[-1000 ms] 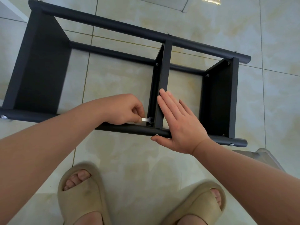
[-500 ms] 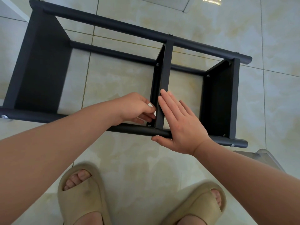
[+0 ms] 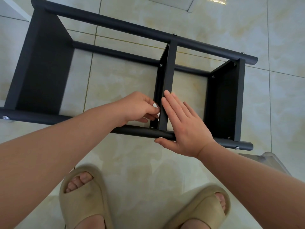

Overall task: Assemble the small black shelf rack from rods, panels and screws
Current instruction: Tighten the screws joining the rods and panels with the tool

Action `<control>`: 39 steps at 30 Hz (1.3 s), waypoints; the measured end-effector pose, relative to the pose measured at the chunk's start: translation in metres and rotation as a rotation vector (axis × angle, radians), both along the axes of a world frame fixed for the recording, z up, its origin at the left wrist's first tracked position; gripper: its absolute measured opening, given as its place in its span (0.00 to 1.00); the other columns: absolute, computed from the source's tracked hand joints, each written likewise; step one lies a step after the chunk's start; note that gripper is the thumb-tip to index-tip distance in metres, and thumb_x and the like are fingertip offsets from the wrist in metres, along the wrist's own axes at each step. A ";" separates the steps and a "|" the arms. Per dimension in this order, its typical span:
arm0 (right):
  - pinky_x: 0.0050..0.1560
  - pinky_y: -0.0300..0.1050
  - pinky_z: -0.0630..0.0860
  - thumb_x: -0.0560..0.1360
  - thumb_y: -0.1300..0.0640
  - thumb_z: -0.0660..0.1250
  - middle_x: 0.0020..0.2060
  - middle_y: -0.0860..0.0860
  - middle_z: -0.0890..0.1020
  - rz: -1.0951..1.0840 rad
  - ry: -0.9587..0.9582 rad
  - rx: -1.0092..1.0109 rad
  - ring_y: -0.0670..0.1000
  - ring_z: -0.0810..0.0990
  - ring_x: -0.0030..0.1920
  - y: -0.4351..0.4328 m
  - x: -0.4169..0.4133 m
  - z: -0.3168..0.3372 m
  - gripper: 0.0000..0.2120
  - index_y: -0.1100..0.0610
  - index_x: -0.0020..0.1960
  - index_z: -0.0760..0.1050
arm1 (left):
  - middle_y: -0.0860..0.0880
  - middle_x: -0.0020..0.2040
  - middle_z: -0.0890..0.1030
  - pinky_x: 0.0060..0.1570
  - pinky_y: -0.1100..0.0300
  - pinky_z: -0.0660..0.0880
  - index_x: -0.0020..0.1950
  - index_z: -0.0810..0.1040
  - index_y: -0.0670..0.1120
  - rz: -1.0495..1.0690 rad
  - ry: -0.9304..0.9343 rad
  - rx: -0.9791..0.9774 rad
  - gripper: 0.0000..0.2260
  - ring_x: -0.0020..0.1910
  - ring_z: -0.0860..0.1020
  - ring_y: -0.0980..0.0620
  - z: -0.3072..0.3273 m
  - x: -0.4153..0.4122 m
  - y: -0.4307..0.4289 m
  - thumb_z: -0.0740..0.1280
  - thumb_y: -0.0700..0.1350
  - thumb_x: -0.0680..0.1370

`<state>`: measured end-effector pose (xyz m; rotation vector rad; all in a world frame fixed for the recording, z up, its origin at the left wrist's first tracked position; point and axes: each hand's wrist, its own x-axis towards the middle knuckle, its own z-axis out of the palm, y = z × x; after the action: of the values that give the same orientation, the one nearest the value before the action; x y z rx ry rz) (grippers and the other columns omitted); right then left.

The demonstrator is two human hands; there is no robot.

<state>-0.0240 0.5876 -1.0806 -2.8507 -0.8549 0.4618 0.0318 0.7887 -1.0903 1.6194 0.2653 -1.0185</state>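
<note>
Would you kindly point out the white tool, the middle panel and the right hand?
white tool (image 3: 155,105): head view, its exposed end.
middle panel (image 3: 169,75): head view, upper edge.
right hand (image 3: 186,128): head view, its back.

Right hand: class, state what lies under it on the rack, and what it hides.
The right hand lies flat over the near rod, fingers against the middle panel edge. The rod's stretch beneath the palm is hidden.

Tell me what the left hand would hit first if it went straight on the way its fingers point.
The middle panel. The left hand, pinching a small white tool, points right at that panel's left face, close beside it; depth is unclear, so they may already touch.
</note>
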 end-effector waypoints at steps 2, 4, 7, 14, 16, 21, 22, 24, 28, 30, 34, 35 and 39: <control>0.77 0.62 0.58 0.77 0.28 0.56 0.83 0.53 0.45 -0.003 -0.003 0.004 0.53 0.42 0.82 0.000 0.000 0.000 0.49 0.60 0.83 0.47 | 0.55 0.35 0.85 0.41 0.63 0.76 0.45 0.81 0.47 -0.042 -0.006 0.031 0.03 0.37 0.83 0.61 0.000 0.000 0.000 0.70 0.43 0.79; 0.78 0.62 0.59 0.77 0.28 0.56 0.83 0.53 0.45 -0.001 -0.007 0.003 0.53 0.43 0.82 0.000 0.000 0.000 0.49 0.60 0.83 0.47 | 0.54 0.36 0.85 0.41 0.63 0.76 0.44 0.81 0.48 -0.047 0.019 0.023 0.04 0.36 0.83 0.61 0.001 0.000 0.000 0.70 0.43 0.79; 0.78 0.61 0.58 0.77 0.28 0.56 0.83 0.53 0.44 0.001 -0.007 -0.002 0.53 0.42 0.82 0.000 0.000 -0.001 0.49 0.60 0.83 0.46 | 0.52 0.38 0.86 0.41 0.61 0.76 0.46 0.81 0.47 0.018 0.079 -0.029 0.03 0.36 0.82 0.59 0.001 0.001 0.001 0.70 0.44 0.79; 0.78 0.61 0.57 0.77 0.27 0.56 0.83 0.53 0.44 0.004 -0.004 -0.011 0.52 0.41 0.82 0.000 0.000 -0.001 0.49 0.60 0.83 0.46 | 0.50 0.38 0.86 0.40 0.61 0.77 0.47 0.80 0.44 0.046 0.158 -0.045 0.07 0.36 0.83 0.56 -0.001 0.002 -0.001 0.68 0.46 0.80; 0.78 0.61 0.57 0.77 0.27 0.56 0.83 0.53 0.44 0.004 -0.006 -0.013 0.52 0.41 0.82 0.000 0.000 -0.001 0.49 0.60 0.83 0.46 | 0.50 0.38 0.86 0.41 0.61 0.77 0.47 0.80 0.43 0.025 0.150 -0.056 0.07 0.37 0.82 0.55 -0.002 0.003 0.001 0.67 0.45 0.81; 0.78 0.61 0.57 0.77 0.27 0.55 0.83 0.53 0.43 0.005 -0.002 -0.022 0.52 0.40 0.82 0.000 0.000 -0.001 0.49 0.60 0.83 0.45 | 0.50 0.36 0.85 0.40 0.64 0.78 0.47 0.79 0.43 -0.014 0.138 -0.072 0.07 0.36 0.81 0.57 0.000 0.003 0.003 0.64 0.43 0.82; 0.79 0.61 0.56 0.77 0.27 0.55 0.83 0.53 0.43 0.006 -0.004 -0.025 0.52 0.40 0.82 0.000 0.000 -0.001 0.49 0.60 0.83 0.45 | 0.50 0.36 0.85 0.40 0.65 0.78 0.47 0.79 0.43 -0.025 0.131 -0.073 0.07 0.36 0.81 0.58 0.000 0.003 0.004 0.64 0.43 0.83; 0.79 0.62 0.56 0.77 0.27 0.55 0.83 0.53 0.43 0.005 -0.005 -0.026 0.52 0.40 0.82 0.000 0.000 -0.001 0.49 0.59 0.83 0.45 | 0.51 0.36 0.85 0.41 0.65 0.78 0.47 0.79 0.43 -0.050 0.116 -0.075 0.07 0.37 0.80 0.58 0.001 0.003 0.005 0.63 0.43 0.83; 0.78 0.62 0.56 0.77 0.27 0.55 0.83 0.53 0.43 0.004 -0.004 -0.029 0.52 0.41 0.82 0.000 0.000 -0.001 0.49 0.59 0.83 0.45 | 0.51 0.37 0.85 0.45 0.62 0.77 0.47 0.79 0.44 -0.097 0.072 -0.067 0.08 0.39 0.80 0.57 0.003 0.002 0.008 0.63 0.42 0.83; 0.79 0.62 0.55 0.77 0.27 0.55 0.83 0.52 0.43 0.004 -0.003 -0.035 0.52 0.40 0.82 0.000 -0.001 0.000 0.49 0.59 0.83 0.45 | 0.52 0.37 0.85 0.45 0.62 0.76 0.46 0.79 0.44 -0.117 0.058 -0.057 0.08 0.39 0.80 0.57 0.003 0.001 0.009 0.63 0.42 0.83; 0.79 0.62 0.54 0.77 0.27 0.54 0.83 0.52 0.43 0.004 -0.008 -0.037 0.52 0.40 0.82 0.000 0.000 -0.001 0.49 0.59 0.83 0.45 | 0.53 0.38 0.85 0.45 0.63 0.75 0.46 0.79 0.45 -0.156 0.034 -0.027 0.08 0.40 0.79 0.57 0.004 0.000 0.012 0.63 0.42 0.83; 0.79 0.62 0.54 0.77 0.27 0.54 0.83 0.52 0.43 0.004 -0.010 -0.037 0.52 0.41 0.82 0.000 0.000 -0.001 0.49 0.59 0.83 0.45 | 0.52 0.39 0.85 0.45 0.63 0.74 0.45 0.79 0.45 -0.164 0.029 -0.024 0.08 0.40 0.80 0.57 0.004 0.000 0.012 0.63 0.42 0.83; 0.79 0.62 0.54 0.77 0.27 0.54 0.83 0.52 0.43 0.005 -0.014 -0.034 0.52 0.41 0.82 0.000 0.000 -0.001 0.49 0.59 0.83 0.45 | 0.52 0.40 0.85 0.43 0.64 0.74 0.45 0.79 0.46 -0.206 0.004 -0.017 0.08 0.40 0.80 0.58 0.006 -0.001 0.015 0.64 0.41 0.82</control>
<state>-0.0242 0.5874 -1.0817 -2.8865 -0.8653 0.4621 0.0304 0.8040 -1.0845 1.6534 0.0928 -1.1761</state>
